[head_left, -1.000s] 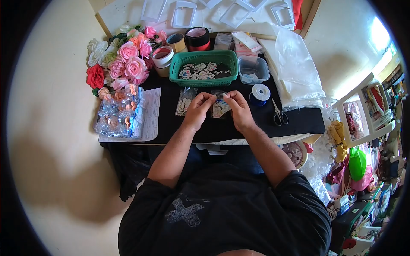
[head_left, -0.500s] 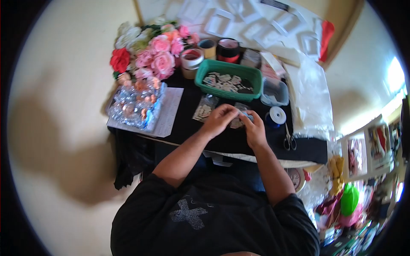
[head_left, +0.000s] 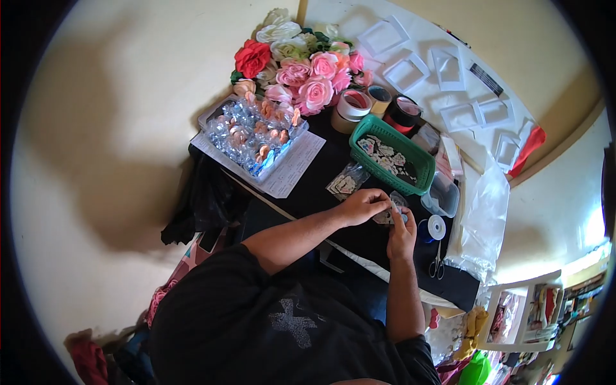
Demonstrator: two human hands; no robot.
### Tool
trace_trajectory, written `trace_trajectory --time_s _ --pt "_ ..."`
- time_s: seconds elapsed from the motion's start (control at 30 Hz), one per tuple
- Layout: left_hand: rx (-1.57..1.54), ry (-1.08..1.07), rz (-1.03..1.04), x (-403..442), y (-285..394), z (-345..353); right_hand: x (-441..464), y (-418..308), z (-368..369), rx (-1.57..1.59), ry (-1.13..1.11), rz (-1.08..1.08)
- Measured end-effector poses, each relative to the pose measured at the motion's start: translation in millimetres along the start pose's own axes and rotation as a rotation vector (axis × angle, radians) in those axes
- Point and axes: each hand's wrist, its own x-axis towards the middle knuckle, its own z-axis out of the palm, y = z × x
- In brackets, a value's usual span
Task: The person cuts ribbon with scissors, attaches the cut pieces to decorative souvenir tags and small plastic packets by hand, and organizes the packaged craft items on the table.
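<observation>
My left hand (head_left: pixel 364 206) and my right hand (head_left: pixel 402 234) meet over the black cloth, fingers pinched round a small pale piece too small to name. Beneath them lies a clear packet (head_left: pixel 383 217) with small cutouts, partly hidden by my fingers. Another clear packet of cutouts (head_left: pixel 344 185) rests beyond my left hand. Behind both hands stands a green basket (head_left: pixel 420 183) with many small printed cutouts (head_left: pixel 385 154) inside. A clear plastic tub (head_left: pixel 441 197) is beside the basket. To the right of my right hand are a ribbon spool (head_left: pixel 436 227) and scissors (head_left: pixel 437 267).
Artificial flowers (head_left: pixel 314 94) fill the back left, beside a box of wrapped items (head_left: pixel 250 135) on written paper (head_left: pixel 295 168). Tape rolls (head_left: pixel 353 104) stand behind the basket. White frames (head_left: pixel 406 71) lie farther back; plastic sheets (head_left: pixel 480 221) lie at the right.
The view has turned, so the table now appears tilted and shifted right. Both hands stay close together, still pinching over the packet.
</observation>
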Motion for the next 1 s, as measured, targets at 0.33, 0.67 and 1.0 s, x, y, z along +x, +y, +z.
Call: trace_trajectory --time_s 0.33,0.67,1.0 --pt "-0.018 -0.032 0.008 2 -8 -5 3 8 -7 -0.097 -0.038 -0.048" --pt "0.001 -0.021 -0.015 -3 6 0 -1 -2 0 0.079 -0.036 -0.021" --pt "-0.051 0.039 0.1 -15 30 -5 5 -6 -3 0.203 0.012 0.001"
